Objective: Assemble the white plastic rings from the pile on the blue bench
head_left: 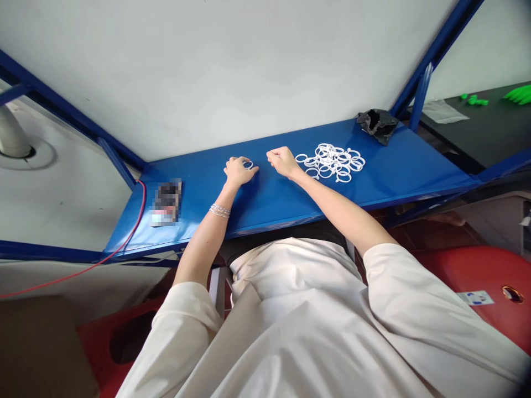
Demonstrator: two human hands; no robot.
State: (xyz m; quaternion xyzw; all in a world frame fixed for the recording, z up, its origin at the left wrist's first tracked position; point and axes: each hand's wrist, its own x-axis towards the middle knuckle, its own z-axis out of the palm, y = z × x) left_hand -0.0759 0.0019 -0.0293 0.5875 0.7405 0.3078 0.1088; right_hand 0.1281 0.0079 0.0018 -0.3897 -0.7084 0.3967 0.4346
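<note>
Left hand (pixel 240 170) partly open over the blue worktop (pixel 265 202), left of the pile of white rings (pixel 327 156): fingers curved down, thumb spread. One white ring (pixel 251 165) shows between thumb and fingers, partly covered; cannot tell whether it is gripped. Right hand (pixel 283 161) nearer the pile, just left of it, fingers folded in; inside of the fist hidden, so cannot tell if it has hold of anything.

Pile: roughly twenty rings, overlapping, exact count not possible; small knobs on some. One ring (pixel 301 155) lies at the pile's left edge.

Black bag, one (pixel 378 125), crumpled, beyond the pile to its right; mouth open, inside too dark to read. Far left of the pile, one pixelated item (pixel 166 203), not identifiable. Farther left again, one red cord (pixel 144 202), cut off by the frame edge.

Bracelet (pixel 219 210) on the left wrist: several thin strands, too fine to count.

Well right of the pile, a dark table (pixel 481 127), partly out of frame, with green pieces (pixel 477 101), number unclear, and a larger green bundle (pixel 518 95), cut off at right.
</note>
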